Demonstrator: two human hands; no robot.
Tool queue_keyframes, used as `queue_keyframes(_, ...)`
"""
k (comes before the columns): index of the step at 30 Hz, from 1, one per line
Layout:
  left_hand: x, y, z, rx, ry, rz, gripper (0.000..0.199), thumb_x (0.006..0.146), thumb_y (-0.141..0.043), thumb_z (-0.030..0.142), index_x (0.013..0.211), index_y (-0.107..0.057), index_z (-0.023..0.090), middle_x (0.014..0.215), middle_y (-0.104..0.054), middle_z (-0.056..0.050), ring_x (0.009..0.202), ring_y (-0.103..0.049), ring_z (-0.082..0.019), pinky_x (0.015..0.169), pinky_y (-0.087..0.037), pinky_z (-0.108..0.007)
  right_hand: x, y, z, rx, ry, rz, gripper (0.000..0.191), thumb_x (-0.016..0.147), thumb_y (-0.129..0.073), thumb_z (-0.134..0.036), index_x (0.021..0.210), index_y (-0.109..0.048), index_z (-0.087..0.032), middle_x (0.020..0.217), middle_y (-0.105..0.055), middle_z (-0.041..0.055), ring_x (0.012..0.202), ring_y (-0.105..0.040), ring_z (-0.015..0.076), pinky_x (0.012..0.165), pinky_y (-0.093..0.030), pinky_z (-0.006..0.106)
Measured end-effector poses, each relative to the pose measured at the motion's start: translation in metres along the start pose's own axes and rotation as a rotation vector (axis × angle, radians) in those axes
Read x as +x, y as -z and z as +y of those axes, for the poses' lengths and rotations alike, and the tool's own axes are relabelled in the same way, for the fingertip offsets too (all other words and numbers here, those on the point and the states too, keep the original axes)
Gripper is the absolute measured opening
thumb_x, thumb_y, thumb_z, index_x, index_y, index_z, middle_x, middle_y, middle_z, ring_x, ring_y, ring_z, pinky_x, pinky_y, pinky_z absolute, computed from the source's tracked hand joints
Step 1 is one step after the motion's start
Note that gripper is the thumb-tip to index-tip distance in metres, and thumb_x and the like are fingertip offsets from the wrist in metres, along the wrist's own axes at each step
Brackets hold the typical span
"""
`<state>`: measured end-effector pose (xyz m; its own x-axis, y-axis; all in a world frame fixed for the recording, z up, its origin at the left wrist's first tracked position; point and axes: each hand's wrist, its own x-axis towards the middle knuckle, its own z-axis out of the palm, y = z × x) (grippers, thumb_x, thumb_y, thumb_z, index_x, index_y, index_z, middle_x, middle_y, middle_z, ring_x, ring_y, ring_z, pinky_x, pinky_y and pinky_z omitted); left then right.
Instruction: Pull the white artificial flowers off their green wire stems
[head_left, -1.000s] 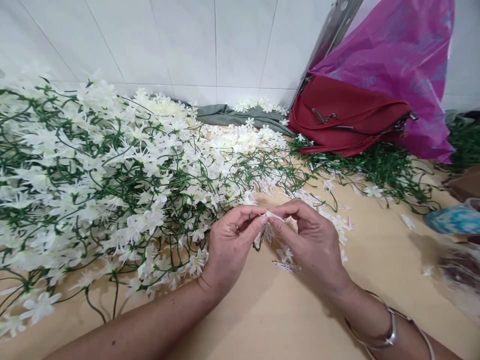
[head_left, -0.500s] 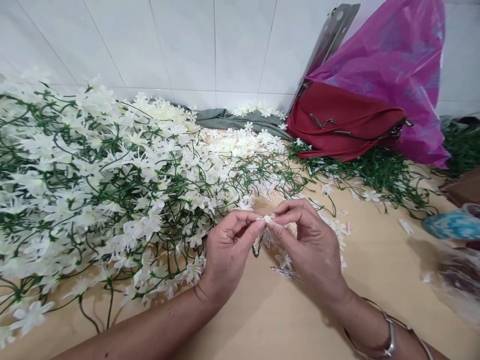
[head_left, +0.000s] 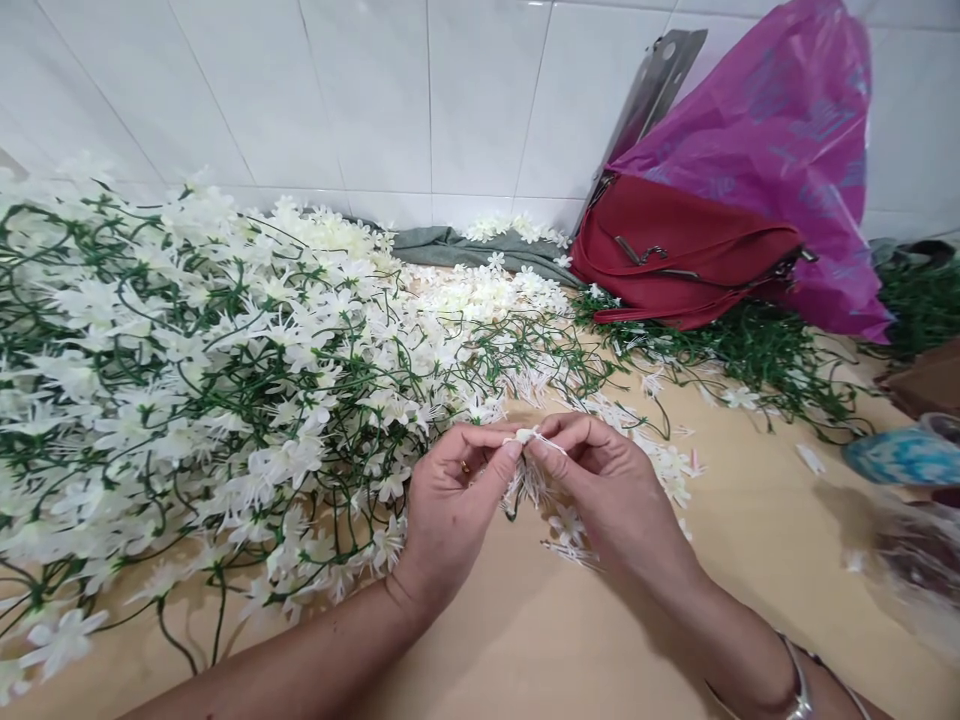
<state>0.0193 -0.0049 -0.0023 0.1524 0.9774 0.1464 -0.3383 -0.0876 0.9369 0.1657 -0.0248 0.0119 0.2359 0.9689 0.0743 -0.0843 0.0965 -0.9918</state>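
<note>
Between the fingertips of both hands is a small white artificial flower piece [head_left: 527,436], with thin white strands showing at its right side. My left hand [head_left: 461,495] pinches it from the left with thumb and forefinger. From the right, my right hand [head_left: 611,490] grips it the same way. Just below the fingertips lie white stamen pieces [head_left: 529,488], partly covered by the hands. Under my right hand's edge are a loose white flower [head_left: 568,525] and a few thin white stamens [head_left: 571,552] on the table.
A large heap of white artificial flowers with green stems [head_left: 225,380] fills the left. Loose petals [head_left: 480,290] and green stems [head_left: 750,355] lie farther back. A red handbag [head_left: 682,245] leans by a purple plastic bag [head_left: 795,130]. At right sits a blue-and-white item [head_left: 900,455].
My right hand has turned slightly, its fingers lower and closer to the left fingertips. The thin white strands now show more plainly at the right thumb. The camera view has tilted slightly upward.
</note>
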Motion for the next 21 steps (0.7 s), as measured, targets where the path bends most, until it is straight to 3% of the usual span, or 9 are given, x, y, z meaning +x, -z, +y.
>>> queue_keyframes(6, 0.001, 0.001, 0.002, 0.026, 0.016, 0.021, 0.009, 0.092, -0.074, 0.025, 0.088, -0.075, 0.017, 0.092, -0.079, -0.004, 0.088, -0.071, -0.015, 0.085, -0.057, -0.027, -0.002, 0.001, -0.005, -0.098, 0.085, -0.010, 0.022, 0.080, -0.085, -0.029, 0.071, -0.066, -0.022, 0.079, -0.068, -0.0005, 0.075, -0.064, 0.0146, 0.071, -0.053, 0.027)
queue_keyframes(14, 0.002, 0.000, 0.004, 0.050, -0.007, 0.021, 0.008, 0.092, -0.073, 0.024, 0.087, -0.075, 0.018, 0.095, -0.081, -0.005, 0.092, -0.072, -0.016, 0.088, -0.056, -0.027, -0.007, 0.004, -0.011, -0.167, -0.008, 0.042, 0.016, 0.082, -0.081, -0.034, 0.079, -0.070, -0.023, 0.070, -0.064, -0.0019, 0.058, -0.053, 0.0129, 0.050, -0.043, 0.025)
queue_keyframes(21, 0.001, -0.001, 0.004, 0.069, -0.005, 0.049, 0.007, 0.090, -0.074, 0.024, 0.085, -0.074, 0.018, 0.094, -0.080, -0.005, 0.092, -0.072, -0.017, 0.087, -0.057, -0.028, -0.008, 0.003, -0.014, -0.360, 0.175, 0.038, 0.011, 0.086, -0.077, -0.027, 0.076, -0.074, -0.024, 0.078, -0.071, 0.0014, 0.073, -0.060, 0.0174, 0.070, -0.048, 0.032)
